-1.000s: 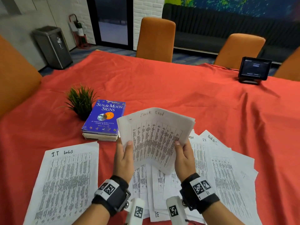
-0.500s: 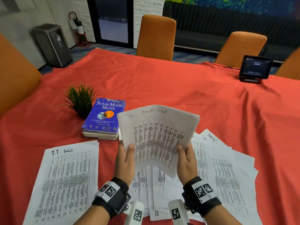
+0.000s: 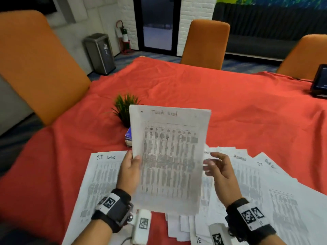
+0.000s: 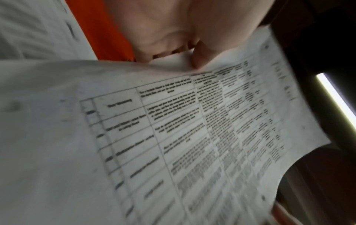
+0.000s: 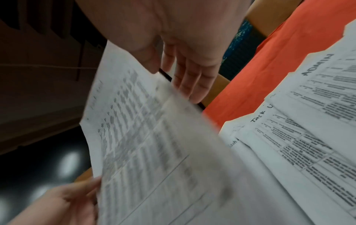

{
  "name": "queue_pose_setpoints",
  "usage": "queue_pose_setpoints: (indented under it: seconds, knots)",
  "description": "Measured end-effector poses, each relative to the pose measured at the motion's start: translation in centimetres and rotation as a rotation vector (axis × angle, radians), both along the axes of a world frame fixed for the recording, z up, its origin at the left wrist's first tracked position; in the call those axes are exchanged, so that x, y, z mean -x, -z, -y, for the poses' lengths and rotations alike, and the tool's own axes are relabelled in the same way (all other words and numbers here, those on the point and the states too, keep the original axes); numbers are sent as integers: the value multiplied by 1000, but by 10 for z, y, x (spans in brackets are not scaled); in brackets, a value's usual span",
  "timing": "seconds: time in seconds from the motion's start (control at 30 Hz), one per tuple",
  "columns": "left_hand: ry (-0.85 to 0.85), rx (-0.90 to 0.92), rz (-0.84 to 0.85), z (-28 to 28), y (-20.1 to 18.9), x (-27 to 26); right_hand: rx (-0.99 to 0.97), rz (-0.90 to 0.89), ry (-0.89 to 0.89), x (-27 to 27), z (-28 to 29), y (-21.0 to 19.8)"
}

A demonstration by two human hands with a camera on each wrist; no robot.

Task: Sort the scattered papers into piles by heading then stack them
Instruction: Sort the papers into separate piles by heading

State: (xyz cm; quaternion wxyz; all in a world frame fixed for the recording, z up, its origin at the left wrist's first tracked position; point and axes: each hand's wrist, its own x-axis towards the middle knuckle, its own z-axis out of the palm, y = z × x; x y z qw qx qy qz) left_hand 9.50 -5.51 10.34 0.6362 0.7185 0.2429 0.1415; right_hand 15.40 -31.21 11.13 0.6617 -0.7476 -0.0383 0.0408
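A sheet headed "Task List" is held up above the table, upright and facing me. My left hand pinches its left edge, thumb on the front; the left wrist view shows the thumb pressed on the same sheet. My right hand hovers just off the sheet's right edge with straight fingers, holding nothing. An "I.T Logs" sheet lies flat at the left. Several scattered sheets lie fanned at the right, headings "Admin" and "Task" among them.
A small green plant and a blue book stand behind the held sheet. The red tablecloth covers the table. A dark tablet sits far right. Orange chairs ring the table; a grey bin stands on the floor.
The right hand has let go of the Task List sheet and opened beside it. The left hand has carried the sheet up and leftward. My view has swung left.
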Motion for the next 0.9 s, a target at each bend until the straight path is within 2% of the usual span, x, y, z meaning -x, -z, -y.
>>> queue_pose_setpoints:
  seconds: [0.1, 0.27, 0.5, 0.8, 0.9]
  knots:
    - [-57, -59, -187, -68, 9, 28, 29, -37, -49, 3, -5, 11]
    - [-170, -89, -491, -154, 57, 70, 110, -152, -65, 10, 1, 44]
    - [-190, -235, -713, -166, 88, 74, 210, -232, -53, 21, 11, 70]
    - [-223, -349, -766, -170, 106, 73, 271, -251, 22, 23, 31, 72]
    - [-263, -393, -751, -168, 109, 76, 348, -274, 44, 23, 40, 80]
